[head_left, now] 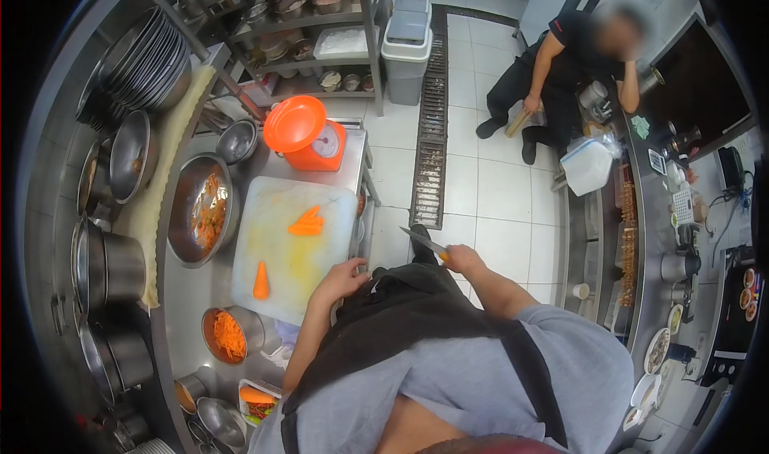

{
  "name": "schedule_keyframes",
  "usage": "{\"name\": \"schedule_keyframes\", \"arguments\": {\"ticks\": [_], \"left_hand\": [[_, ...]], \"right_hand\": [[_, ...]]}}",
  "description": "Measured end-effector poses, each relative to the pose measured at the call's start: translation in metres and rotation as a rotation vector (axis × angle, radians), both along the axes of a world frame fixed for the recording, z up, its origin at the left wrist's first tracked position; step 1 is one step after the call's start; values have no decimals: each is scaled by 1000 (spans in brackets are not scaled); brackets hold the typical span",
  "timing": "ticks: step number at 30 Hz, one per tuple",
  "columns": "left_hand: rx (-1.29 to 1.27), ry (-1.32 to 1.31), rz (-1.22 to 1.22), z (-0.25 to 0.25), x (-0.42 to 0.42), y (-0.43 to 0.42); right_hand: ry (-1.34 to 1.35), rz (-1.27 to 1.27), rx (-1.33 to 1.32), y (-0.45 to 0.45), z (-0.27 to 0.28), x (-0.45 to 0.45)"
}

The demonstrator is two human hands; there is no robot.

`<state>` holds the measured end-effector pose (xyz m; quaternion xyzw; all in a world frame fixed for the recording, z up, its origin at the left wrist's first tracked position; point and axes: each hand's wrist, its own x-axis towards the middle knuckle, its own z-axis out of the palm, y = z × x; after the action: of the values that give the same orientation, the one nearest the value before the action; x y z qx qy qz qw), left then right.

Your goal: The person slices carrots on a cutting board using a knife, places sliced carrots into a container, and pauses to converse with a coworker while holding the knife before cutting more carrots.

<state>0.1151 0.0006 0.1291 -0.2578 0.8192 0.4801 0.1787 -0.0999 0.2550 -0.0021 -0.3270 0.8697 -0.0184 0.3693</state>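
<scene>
My right hand (465, 260) is wrapped round the yellow handle of a knife (421, 241), held out over the floor beside the counter, its blade pointing away to the upper left. My left hand (346, 279) is by the near right corner of a white cutting board (272, 214), fingers apart and holding nothing; whether it touches the counter edge I cannot tell. On the board lie a few cut carrot pieces (307, 223) towards the far side and one carrot chunk (261, 281) near the left. Yellow and orange stains mark the board.
An orange scale (308, 138) stands behind the board. Left of it sit a steel bowl with carrot scraps (210, 214) and a pot of shredded carrot (227, 335). A seated person (553, 70) is across the aisle, near a long counter (641, 278). A drain grate (430, 142) crosses the floor.
</scene>
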Motion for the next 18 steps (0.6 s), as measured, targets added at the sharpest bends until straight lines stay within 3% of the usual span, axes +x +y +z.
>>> {"name": "schedule_keyframes", "arguments": {"ticks": [4, 10, 14, 18], "left_hand": [[95, 16, 165, -6, 4, -7], [-25, 70, 83, -24, 6, -7], [-23, 46, 60, -26, -2, -4], [-14, 94, 52, -29, -4, -3]], "right_hand": [[2, -75, 139, 56, -15, -2], [-7, -276, 278, 99, -15, -14], [22, -319, 247, 91, -9, -12], [21, -204, 128, 63, -11, -6]]}}
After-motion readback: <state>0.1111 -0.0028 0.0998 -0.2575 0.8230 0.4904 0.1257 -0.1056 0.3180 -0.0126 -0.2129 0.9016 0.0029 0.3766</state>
